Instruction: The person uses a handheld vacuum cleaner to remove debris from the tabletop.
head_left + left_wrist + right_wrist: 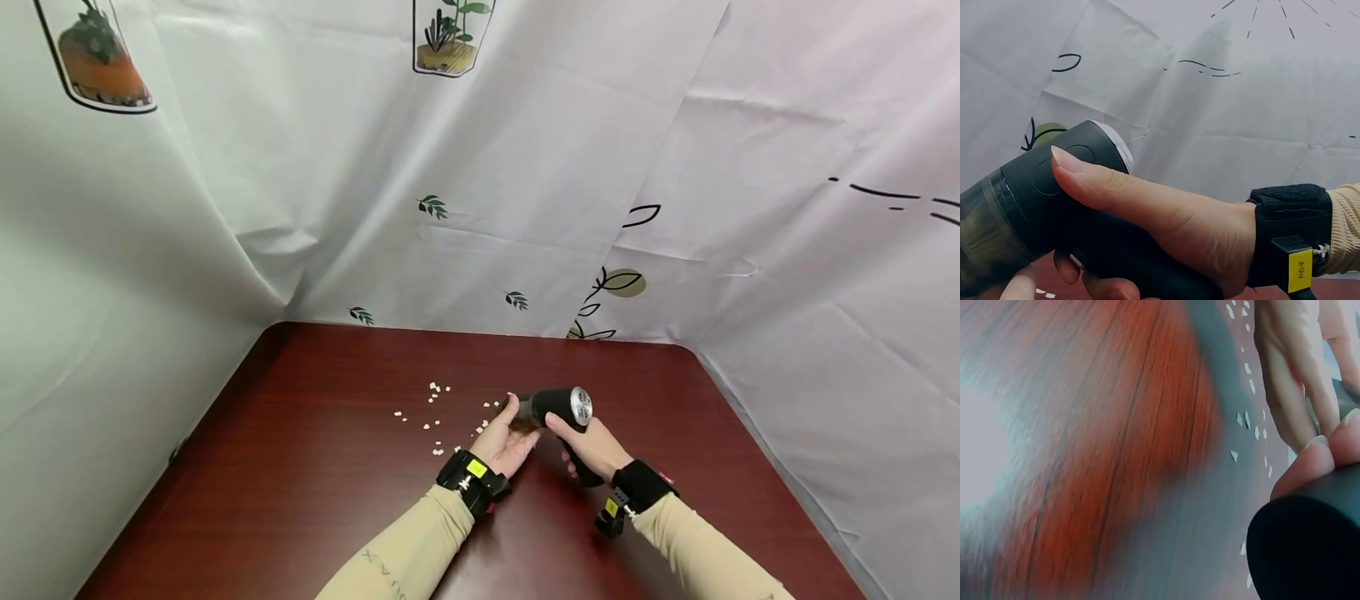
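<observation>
A black handheld vacuum [553, 405] with a see-through front cup and a silver rear cap is held just above the table, right of centre in the head view. My right hand [596, 447] grips its handle, the thumb lying along the body. At the front end, my left hand [506, 446] holds the clear cup [988, 231] between thumb and fingers. The left wrist view shows the right thumb [1085, 175] pressed near an oval outline on the housing. Small white bits [432, 386] lie scattered on the table left of the vacuum.
The dark red wooden table [315, 500] has rounded far corners. White printed curtains [360, 167] hang along its back and both sides. Black bands with yellow tags, such as the left wrist band [472, 482], sit on both wrists.
</observation>
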A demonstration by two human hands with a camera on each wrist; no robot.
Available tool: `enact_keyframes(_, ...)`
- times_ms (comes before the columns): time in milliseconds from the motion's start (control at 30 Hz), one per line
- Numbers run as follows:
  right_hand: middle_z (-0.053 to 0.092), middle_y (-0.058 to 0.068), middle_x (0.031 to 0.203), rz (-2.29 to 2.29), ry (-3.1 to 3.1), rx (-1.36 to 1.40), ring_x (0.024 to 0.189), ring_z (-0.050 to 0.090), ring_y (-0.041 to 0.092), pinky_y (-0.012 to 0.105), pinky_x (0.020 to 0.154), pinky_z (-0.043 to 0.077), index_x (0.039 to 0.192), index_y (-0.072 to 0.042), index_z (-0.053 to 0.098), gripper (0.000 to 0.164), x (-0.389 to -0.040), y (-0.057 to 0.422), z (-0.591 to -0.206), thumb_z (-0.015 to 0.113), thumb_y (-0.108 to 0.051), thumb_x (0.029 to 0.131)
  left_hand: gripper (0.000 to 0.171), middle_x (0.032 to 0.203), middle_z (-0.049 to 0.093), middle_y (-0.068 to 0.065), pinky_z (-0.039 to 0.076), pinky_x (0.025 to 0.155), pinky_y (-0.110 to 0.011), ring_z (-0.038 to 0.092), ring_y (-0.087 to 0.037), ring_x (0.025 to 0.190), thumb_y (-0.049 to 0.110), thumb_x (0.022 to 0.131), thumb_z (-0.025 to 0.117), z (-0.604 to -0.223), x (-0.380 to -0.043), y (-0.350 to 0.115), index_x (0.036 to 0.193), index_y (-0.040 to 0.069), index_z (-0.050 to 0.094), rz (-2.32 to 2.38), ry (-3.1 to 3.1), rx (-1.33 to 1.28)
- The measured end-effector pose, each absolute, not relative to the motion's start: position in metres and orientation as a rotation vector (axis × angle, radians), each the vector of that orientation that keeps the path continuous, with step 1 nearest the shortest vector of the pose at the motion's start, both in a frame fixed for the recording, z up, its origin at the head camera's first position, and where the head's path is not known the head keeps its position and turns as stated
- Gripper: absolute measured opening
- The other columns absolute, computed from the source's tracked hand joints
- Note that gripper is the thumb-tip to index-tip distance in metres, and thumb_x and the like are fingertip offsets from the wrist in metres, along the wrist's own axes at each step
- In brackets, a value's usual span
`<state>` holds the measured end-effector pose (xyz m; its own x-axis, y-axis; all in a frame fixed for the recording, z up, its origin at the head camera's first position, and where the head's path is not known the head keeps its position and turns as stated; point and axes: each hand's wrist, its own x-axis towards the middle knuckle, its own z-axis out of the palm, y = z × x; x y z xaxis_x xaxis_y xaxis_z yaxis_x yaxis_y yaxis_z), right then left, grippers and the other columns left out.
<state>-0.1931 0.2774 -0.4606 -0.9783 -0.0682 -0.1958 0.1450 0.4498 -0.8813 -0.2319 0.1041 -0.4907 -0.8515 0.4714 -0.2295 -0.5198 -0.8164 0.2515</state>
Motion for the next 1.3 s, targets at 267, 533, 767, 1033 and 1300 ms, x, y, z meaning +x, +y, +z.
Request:
enact_keyframes(267,0.055,0.005,0.06,-1.396,2.554,0.075,0.049,0.054,0.018,0.03,0.045,0.045,0.08,0.001,0.061,0.064,-0.184,0.303,-0.451,0.06,-0.06,0.096,0.056,0.147,0.04,-0.024,0.036,0.119,-0.035,0.04,-0.027,0.142,0.036,0.107,0.047,-0.497,-0.216,0.133,0.138,-0.009,0.038,2.55,0.467,-0.191)
enact_keyframes(533,0.054,0.003,0.059,-1.244,2.602,0.008,0.05,0.052,0.017,0.029,0.045,0.043,0.083,0.003,0.064,0.061,-0.173,0.323,-0.445,0.061,-0.057,0.096,0.07,0.148,0.042,-0.028,0.042,0.115,-0.034,0.043,-0.029,0.14,0.041,0.105,0.047,-0.508,-0.197,0.152,0.145,-0.014,0.033,2.54,0.487,-0.188)
enact_keyframes(767,0.053,0.002,0.059,-1.259,2.585,-0.023,0.051,0.053,0.017,0.031,0.047,0.047,0.091,0.002,0.066,0.053,-0.171,0.327,-0.448,0.065,-0.051,0.096,0.07,0.145,0.047,-0.028,0.044,0.113,-0.032,0.047,-0.028,0.137,0.04,0.105,0.049,-0.512,-0.19,0.154,0.144,-0.015,0.034,2.542,0.513,-0.198)
enact_keyframes(1033,0.052,0.002,0.059,-1.247,2.627,-0.02,0.051,0.053,0.017,0.032,0.047,0.048,0.096,-0.002,0.066,0.045,-0.171,0.327,-0.454,0.072,-0.047,0.092,0.067,0.145,0.049,-0.028,0.047,0.11,-0.032,0.047,-0.029,0.138,0.039,0.107,0.044,-0.515,-0.187,0.155,0.146,-0.015,0.033,2.547,0.517,-0.178)
enact_keyframes(1300,0.053,0.003,0.059,-1.21,2.659,-0.005,0.051,0.055,0.018,0.032,0.047,0.049,0.095,-0.002,0.067,0.047,-0.172,0.326,-0.456,0.074,-0.049,0.089,0.067,0.141,0.053,-0.025,0.047,0.11,-0.032,0.05,-0.027,0.135,0.039,0.107,0.043,-0.517,-0.188,0.155,0.147,-0.013,0.033,2.564,0.505,-0.16)
